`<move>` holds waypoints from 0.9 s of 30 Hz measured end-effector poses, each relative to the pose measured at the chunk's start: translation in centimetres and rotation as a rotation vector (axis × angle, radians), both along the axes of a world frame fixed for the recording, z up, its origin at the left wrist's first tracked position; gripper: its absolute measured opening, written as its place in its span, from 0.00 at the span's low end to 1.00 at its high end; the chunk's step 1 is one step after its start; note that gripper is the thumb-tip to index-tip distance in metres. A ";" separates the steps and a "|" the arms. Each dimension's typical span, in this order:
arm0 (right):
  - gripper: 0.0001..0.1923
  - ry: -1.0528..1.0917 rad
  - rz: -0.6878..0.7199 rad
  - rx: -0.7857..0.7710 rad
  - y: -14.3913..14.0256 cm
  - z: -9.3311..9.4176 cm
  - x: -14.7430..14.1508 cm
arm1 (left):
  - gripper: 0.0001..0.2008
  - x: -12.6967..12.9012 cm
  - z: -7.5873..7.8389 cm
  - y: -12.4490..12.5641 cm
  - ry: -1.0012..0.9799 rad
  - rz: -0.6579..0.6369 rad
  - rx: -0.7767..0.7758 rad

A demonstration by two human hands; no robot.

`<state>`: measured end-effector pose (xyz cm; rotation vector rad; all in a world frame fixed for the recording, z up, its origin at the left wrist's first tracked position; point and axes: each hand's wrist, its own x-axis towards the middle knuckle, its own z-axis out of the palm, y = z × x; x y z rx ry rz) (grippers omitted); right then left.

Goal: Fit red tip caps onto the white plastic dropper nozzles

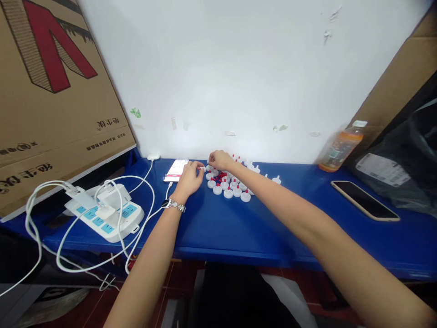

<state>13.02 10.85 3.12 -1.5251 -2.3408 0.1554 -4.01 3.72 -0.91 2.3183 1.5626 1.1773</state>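
Our two forearms are bare from the elbows down, with no sleeves in view. Just behind our left hand [190, 178] we wear a silver metal-link wristwatch [173, 204] with a small dark face. Our right hand [220, 159] carries no ring, band or glove.

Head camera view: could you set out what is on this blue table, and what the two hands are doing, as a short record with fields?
Surface: blue table against a white wall
Left hand: fingers pinching a small white plastic cap
Right hand: fingertips over the cluster of white caps with red tips; grip unclear
Wrist: silver metal watch on the left arm
Left side: white power strip with chargers and white cables
Phones: lit phone by the left hand; dark phone at right
Right back: orange drink bottle
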 end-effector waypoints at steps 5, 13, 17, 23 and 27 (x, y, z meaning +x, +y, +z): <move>0.10 0.307 0.069 0.084 -2.5 0.2 1.6 | 0.19 0.7 0.6 -1.1 0.023 -0.015 0.101; 0.13 0.394 0.134 0.060 -5.9 -0.5 3.5 | 0.16 1.3 0.5 -1.4 0.133 -0.168 -0.048; 0.06 -0.028 0.054 0.055 -5.5 -0.5 3.2 | 0.16 1.2 0.3 -1.2 0.149 -0.157 -0.044; 0.07 -0.372 0.049 0.013 -4.7 -0.5 1.8 | 0.15 1.3 0.4 -1.3 0.143 -0.169 -0.048; 0.08 -0.349 0.043 0.016 -4.9 -0.4 2.1 | 0.16 1.3 0.4 -1.5 0.141 -0.170 -0.044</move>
